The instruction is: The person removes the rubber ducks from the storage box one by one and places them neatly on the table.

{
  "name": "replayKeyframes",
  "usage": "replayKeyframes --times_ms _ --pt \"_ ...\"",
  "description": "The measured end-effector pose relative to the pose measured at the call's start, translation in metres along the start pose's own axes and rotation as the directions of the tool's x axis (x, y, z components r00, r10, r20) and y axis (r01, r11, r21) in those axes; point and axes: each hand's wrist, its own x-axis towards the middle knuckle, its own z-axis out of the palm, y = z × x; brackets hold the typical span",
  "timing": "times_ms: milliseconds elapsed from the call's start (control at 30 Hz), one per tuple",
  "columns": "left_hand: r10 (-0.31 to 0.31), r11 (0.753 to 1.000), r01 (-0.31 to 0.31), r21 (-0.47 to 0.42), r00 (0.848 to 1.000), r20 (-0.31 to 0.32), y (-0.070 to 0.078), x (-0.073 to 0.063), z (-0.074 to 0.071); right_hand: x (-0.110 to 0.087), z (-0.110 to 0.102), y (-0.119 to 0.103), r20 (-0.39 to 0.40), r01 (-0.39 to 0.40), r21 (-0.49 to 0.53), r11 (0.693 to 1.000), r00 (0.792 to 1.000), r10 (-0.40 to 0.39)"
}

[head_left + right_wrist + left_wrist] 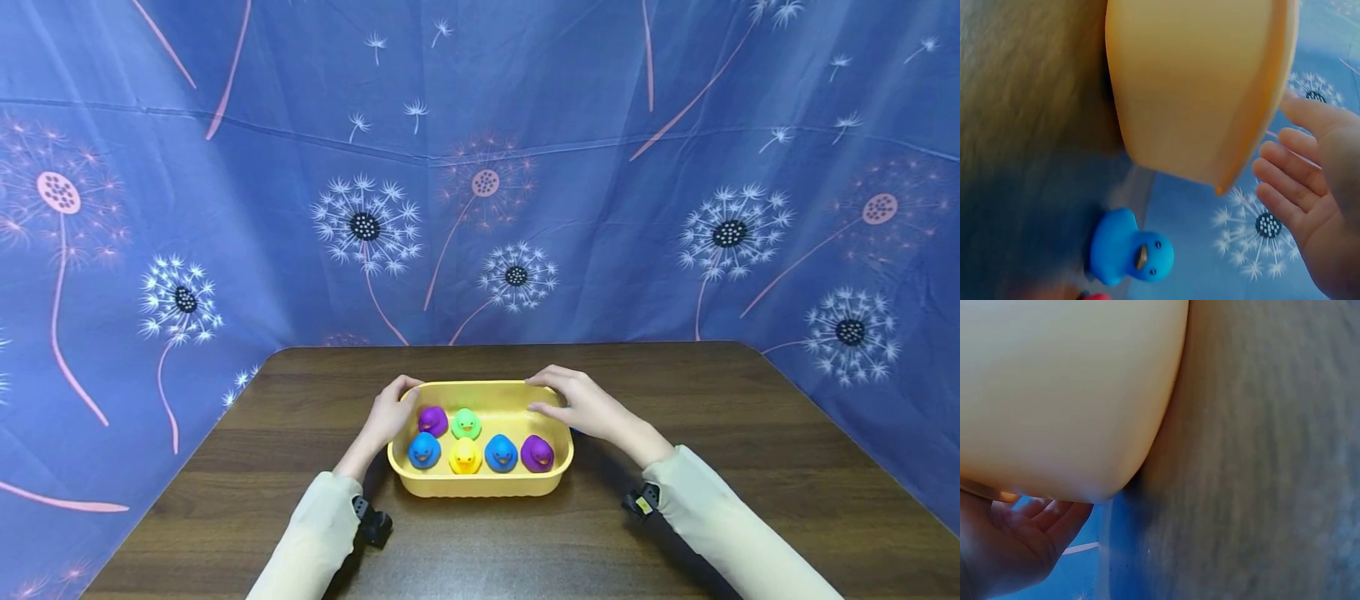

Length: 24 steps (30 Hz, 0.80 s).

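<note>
A yellow plastic tub stands on the wooden table, holding several rubber ducks. At its back are a purple duck and a green duck; along the front lie a blue duck, a yellow duck, another blue duck and another purple duck. My left hand grips the tub's left end, its fingers against the outer wall and its thumb partly hidden. Over the right end hovers my right hand, fingers loosely bent and holding nothing.
Outside the tub, a further blue duck sits on the table, mostly hidden by my right hand in the head view. A bit of a red object shows below it. A blue dandelion-patterned cloth hangs behind the table.
</note>
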Motion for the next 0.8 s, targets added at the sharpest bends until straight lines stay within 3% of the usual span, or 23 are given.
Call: replayKeyframes --times_ms 333,800 --pt "-0.007 1.0 0.007 -0.008 1.0 -0.004 -0.001 0.0 0.0 0.009 0.017 -0.012 0.037 0.03 0.005 1.0 0.999 -0.03" --pt "-0.018 1.0 0.018 -0.018 1.0 0.004 0.0 0.0 0.001 0.021 0.033 -0.024 0.105 0.004 0.024 1.0 0.994 -0.007"
